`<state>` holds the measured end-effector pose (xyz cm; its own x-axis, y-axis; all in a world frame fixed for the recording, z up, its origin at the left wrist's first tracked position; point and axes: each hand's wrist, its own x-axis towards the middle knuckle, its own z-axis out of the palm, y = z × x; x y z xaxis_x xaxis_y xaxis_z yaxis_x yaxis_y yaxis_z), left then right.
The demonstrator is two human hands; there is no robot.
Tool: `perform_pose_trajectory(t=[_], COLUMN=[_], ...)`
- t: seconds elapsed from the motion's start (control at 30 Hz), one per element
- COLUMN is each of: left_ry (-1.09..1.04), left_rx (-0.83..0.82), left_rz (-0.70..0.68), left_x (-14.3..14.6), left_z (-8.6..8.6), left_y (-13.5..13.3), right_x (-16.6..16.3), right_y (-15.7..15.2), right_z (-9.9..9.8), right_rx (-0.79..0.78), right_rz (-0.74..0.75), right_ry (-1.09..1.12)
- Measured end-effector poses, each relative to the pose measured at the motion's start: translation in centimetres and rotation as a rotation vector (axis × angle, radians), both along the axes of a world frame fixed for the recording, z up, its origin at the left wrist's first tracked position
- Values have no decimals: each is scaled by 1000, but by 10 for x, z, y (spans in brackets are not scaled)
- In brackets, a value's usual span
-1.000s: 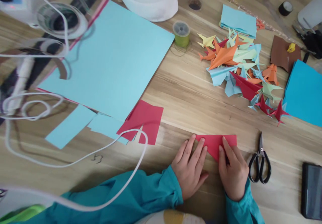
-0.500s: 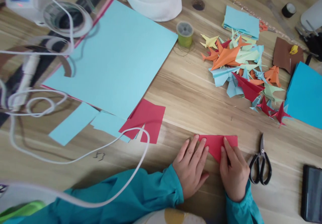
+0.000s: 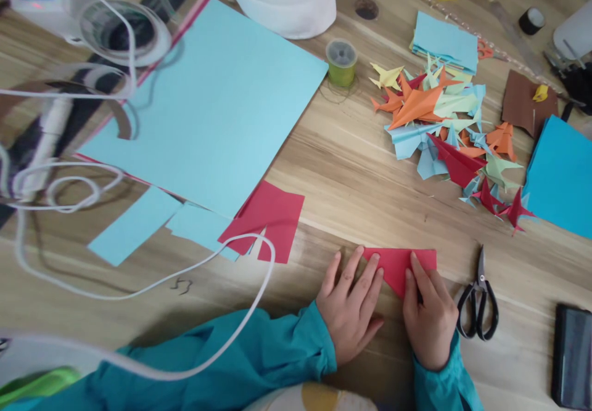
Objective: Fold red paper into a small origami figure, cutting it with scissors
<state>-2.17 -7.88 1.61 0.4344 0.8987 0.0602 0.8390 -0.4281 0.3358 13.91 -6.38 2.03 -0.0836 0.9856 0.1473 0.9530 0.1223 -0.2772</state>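
A folded piece of red paper (image 3: 394,269) lies flat on the wooden table, its straight long edge away from me and a slanted side nearer. My left hand (image 3: 348,312) rests palm down at its left end, fingers spread and flat, fingertips touching the paper. My right hand (image 3: 431,318) presses the right part with the index finger stretched along it and the thumb beside; the other fingers are curled under and partly hidden. Black-handled scissors (image 3: 480,294) lie just right of my right hand. To the left is a cut red sheet (image 3: 282,220).
A large light-blue sheet (image 3: 217,103) covers the left. Several folded paper shapes (image 3: 416,106) are heaped at the back right, near a blue paper stack (image 3: 564,177). A thread spool (image 3: 341,63) stands between. A white cable (image 3: 185,374) loops across my left sleeve. A black case (image 3: 572,355) lies far right.
My left hand's fingers are spread slightly wider, with the index finger farther left. The red paper and my right hand have barely moved.
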Motion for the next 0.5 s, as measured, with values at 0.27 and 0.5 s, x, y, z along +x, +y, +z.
perform_pose_trajectory(t=[0.27, 0.5], left_ry=[4, -54], left_rx=[-4, 59], left_rz=[54, 36], left_x=[0, 4], left_z=[1, -4], left_y=[-1, -7], right_x=[0, 0], right_y=[0, 0], right_z=[0, 0], right_rx=[1, -7], right_rz=[3, -5], right_ry=[7, 11])
